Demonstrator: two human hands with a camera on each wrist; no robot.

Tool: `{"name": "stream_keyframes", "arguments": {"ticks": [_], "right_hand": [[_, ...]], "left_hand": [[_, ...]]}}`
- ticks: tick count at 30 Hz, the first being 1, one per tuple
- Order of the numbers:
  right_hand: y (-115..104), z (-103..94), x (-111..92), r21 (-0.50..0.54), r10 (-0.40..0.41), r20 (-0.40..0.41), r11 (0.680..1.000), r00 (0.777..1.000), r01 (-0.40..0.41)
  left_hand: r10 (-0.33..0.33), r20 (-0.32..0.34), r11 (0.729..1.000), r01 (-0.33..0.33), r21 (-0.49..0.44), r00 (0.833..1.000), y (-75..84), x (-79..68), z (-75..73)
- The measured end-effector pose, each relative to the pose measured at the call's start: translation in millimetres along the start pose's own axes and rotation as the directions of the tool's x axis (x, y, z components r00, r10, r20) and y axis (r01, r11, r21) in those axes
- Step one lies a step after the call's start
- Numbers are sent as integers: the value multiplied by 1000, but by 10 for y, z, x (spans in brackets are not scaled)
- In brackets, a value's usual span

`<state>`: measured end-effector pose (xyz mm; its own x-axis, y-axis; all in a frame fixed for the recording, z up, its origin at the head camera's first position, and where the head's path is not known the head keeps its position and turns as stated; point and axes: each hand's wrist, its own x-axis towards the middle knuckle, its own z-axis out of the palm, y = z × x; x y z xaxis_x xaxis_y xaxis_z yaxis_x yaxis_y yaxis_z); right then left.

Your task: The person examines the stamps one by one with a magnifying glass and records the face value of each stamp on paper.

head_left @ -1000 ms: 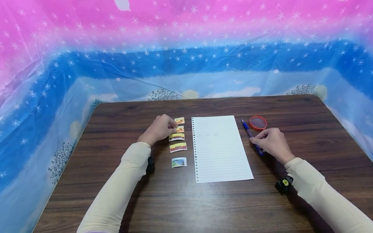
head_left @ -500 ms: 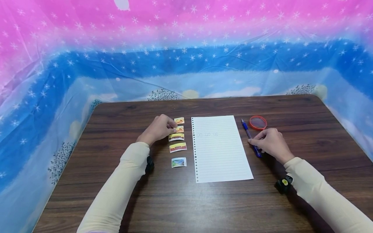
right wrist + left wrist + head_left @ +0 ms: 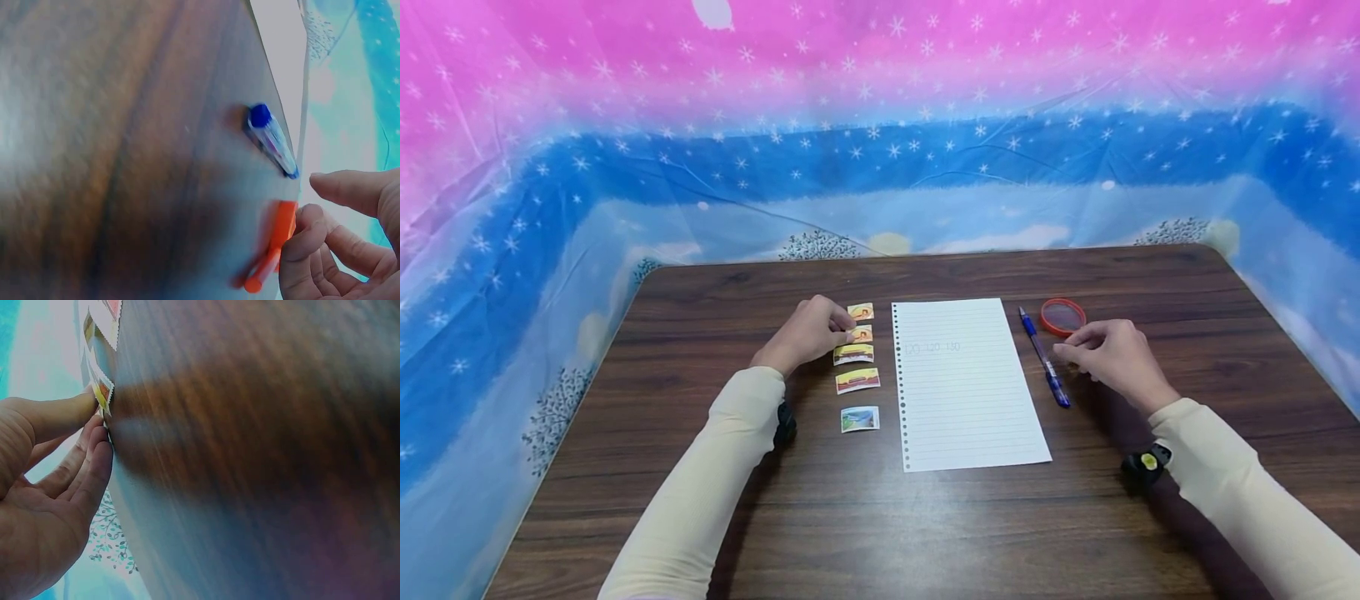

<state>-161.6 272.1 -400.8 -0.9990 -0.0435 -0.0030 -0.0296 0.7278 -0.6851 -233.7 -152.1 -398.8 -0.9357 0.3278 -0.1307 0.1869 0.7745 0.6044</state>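
My left hand (image 3: 805, 333) is at a column of postage stamps, its thumb and fingertips pinching the left edge of an orange stamp (image 3: 862, 334). The left wrist view shows a stamp's serrated edge (image 3: 104, 392) at those fingertips. To the right of the lined sheet, a blue pen (image 3: 1042, 358) lies on the table. My right hand (image 3: 1116, 360) hovers just beside it, thumb and forefinger apart with nothing between them. A red-rimmed magnifying glass (image 3: 1063, 317) lies beyond that hand; its orange handle (image 3: 267, 270) shows below the fingers in the right wrist view.
Lined punched paper (image 3: 973, 400) with faint pencilled numbers lies mid-table. Another orange stamp (image 3: 861, 312), two yellow-and-red stamps (image 3: 857, 381) and a landscape stamp (image 3: 860, 419) line its left side. A snowflake-patterned cloth (image 3: 880, 158) hangs behind the wooden table (image 3: 970, 542).
My right hand has let go of the pen and moved slightly right, away from it. The pen lies shifted a little toward me at its near end. My left hand stays put.
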Motion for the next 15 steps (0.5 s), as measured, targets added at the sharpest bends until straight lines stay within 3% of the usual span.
{"name": "stream_keyframes", "arguments": {"ticks": [15], "right_hand": [[163,-155,31,-51,57,-62,997,996,-60]], "left_hand": [[8,7,1000,-8,-3,1000,5,-14,-15]]}}
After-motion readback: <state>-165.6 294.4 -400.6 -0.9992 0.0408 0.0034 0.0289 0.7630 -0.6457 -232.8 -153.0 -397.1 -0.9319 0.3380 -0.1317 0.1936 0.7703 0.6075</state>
